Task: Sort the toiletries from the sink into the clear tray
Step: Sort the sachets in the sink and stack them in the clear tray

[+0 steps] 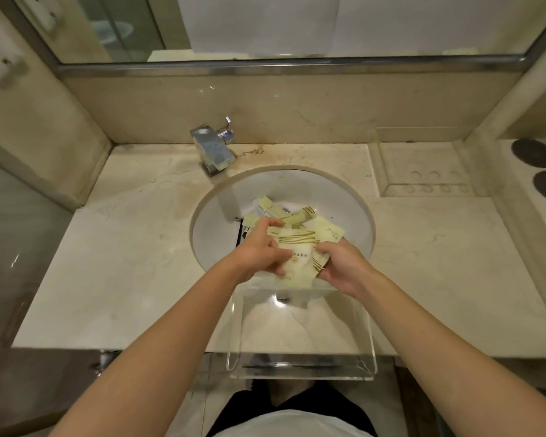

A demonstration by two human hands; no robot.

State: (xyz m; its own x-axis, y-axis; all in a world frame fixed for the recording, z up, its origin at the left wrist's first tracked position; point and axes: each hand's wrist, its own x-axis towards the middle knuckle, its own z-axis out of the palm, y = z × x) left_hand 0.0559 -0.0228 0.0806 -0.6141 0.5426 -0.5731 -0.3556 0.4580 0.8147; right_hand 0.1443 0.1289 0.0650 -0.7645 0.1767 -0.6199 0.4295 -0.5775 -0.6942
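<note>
Our left hand [262, 247] and right hand [338, 266] pinch a packet [297, 257] at the sink's [344, 197] six o'clock; loosening could drop it short of the clear tray [368, 342]

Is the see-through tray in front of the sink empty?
Yes, empty: only countertop shows through the clear tray; the packets are in the hands.

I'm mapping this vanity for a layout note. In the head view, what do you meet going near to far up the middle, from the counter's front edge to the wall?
Clear tray → left hand and right hand gripping a packet → sink with packets → faucet → mirror.
</note>
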